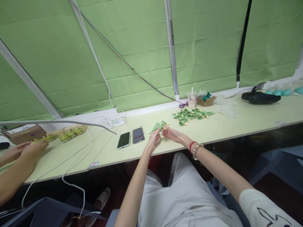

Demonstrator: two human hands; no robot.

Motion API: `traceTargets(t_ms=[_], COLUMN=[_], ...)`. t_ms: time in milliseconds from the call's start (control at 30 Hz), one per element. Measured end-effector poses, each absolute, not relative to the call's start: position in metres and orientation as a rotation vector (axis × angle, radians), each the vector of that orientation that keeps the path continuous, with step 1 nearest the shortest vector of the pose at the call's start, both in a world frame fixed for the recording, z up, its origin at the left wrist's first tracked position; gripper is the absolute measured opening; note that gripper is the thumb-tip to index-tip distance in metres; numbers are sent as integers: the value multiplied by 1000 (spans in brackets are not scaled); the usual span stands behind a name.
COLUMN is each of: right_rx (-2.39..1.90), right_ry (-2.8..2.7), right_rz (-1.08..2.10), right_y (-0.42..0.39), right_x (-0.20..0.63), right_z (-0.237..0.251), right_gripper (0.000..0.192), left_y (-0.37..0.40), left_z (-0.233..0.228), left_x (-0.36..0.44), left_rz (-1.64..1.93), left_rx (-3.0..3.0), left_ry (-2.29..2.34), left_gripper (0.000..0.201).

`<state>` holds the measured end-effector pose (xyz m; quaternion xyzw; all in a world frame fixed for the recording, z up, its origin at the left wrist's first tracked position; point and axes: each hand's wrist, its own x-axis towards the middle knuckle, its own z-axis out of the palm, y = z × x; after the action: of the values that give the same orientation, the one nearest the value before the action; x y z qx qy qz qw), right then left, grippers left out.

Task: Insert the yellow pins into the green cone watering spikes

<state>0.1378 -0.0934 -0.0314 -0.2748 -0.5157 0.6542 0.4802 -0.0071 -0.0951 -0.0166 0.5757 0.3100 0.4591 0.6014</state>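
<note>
My left hand [153,138] holds a green plastic cone [157,127] by its wide end, just above the pale table [213,129]. Close against it, my right hand [170,133] pinches a small yellow piece [166,126] at the cone's mouth. The two hands nearly touch at the table's front edge. A heap of like green cones with yellow pieces [190,114] lies beyond my right hand, farther back on the table.
Two phones [131,138] lie flat left of my hands. A power strip [115,122] with white cables sits behind them. A drink cup [191,99], a small cardboard box [206,100] and a black object [260,97] stand at the back right. Another person's hands [26,150] work at far left.
</note>
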Motion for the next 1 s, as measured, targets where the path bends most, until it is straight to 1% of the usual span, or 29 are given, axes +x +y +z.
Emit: traceTargets(t_ms=[133,333,467,600,767,867,1000], right_rx=[-652,-697,-735,-797,-849,-866,-875], right_ry=[-1237,-1240,-1190,-1101,-1060,-1081,-1133], right_rz=[1626,1532,1428,1243,1076,1076,1193], right_y=[-97,-96,-93,-91,-91,-92,-93], right_x=[138,137,134,127,123,120,117], right_z=[-28,-30,-34,-40,-45,-44,-39], right_gripper=[38,33,33,41,46,41,32], left_y=[-93,-93,-93,-93,-90,-89,-88], left_z=[-19,-20,-22,-25,-29,-30,-28], left_x=[-6,-5,-4,-5,-8,-8,-7], left_rz=[1101,1178,1373,1573,1590,1607,1609], left_rx=[1363,1391,1495,1616,1626,1589,1513], left_ry=[747,790,875,952,1119,1101,1021], left_gripper=[44,46,33,24,18,20,26])
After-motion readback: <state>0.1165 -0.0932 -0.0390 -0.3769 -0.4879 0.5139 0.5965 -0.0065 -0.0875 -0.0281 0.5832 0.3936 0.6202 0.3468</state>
